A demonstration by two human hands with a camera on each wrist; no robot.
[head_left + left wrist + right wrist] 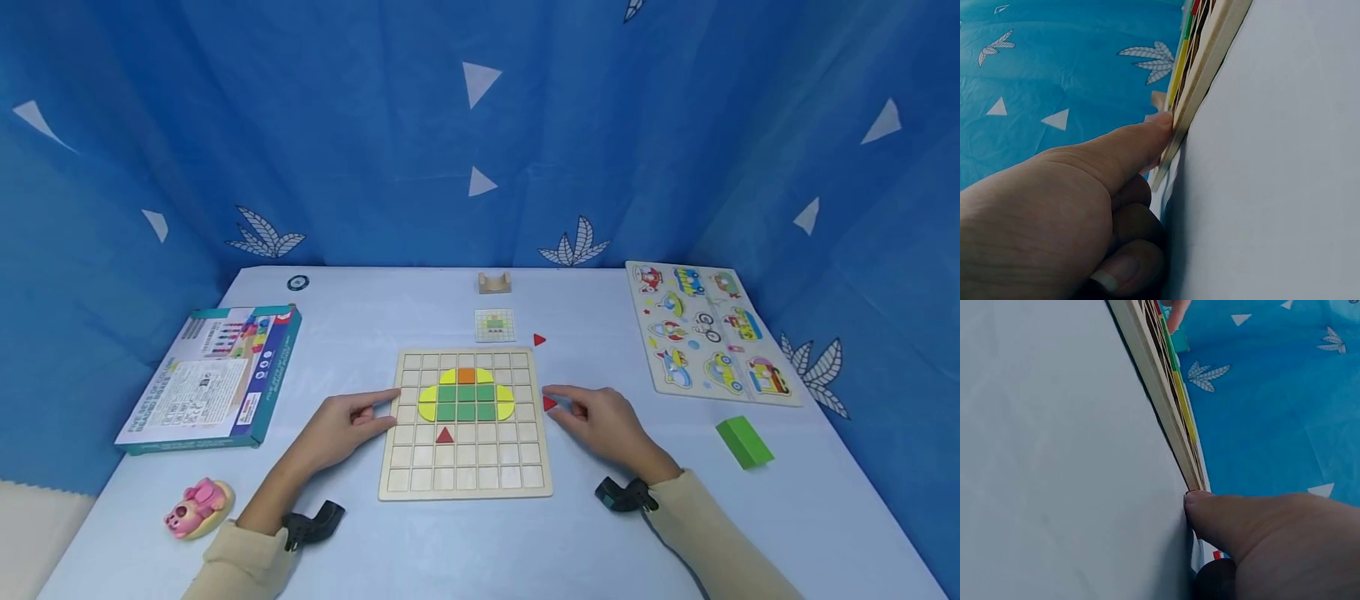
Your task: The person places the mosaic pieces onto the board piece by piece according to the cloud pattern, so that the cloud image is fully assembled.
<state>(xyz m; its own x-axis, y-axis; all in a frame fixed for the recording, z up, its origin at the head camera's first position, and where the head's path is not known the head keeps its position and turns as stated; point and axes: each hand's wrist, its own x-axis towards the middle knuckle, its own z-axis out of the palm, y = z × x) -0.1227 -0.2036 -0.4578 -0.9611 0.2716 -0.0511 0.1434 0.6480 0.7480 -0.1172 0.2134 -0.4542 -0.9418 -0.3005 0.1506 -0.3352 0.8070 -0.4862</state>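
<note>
A wooden grid board [465, 479] lies in the middle of the table, with yellow, green and orange tiles forming a shape and one red triangle [445, 435] below them. My left hand [348, 421] rests at the board's left edge [1200, 94], its straight finger [1129, 150] touching the rim while the other fingers curl under. My right hand [603, 421] is at the board's right edge [1160, 394] and pinches a small red triangle [550, 403] between index finger and thumb. One fingertip [1200, 503] touches the rim.
Another red triangle [539, 339], a pattern card [495, 325] and a wooden block [495, 282] lie behind the board. A game box [213, 375] and a pink toy [197, 507] sit on the left. On the right are a vehicle puzzle [708, 333] and a green block [743, 442].
</note>
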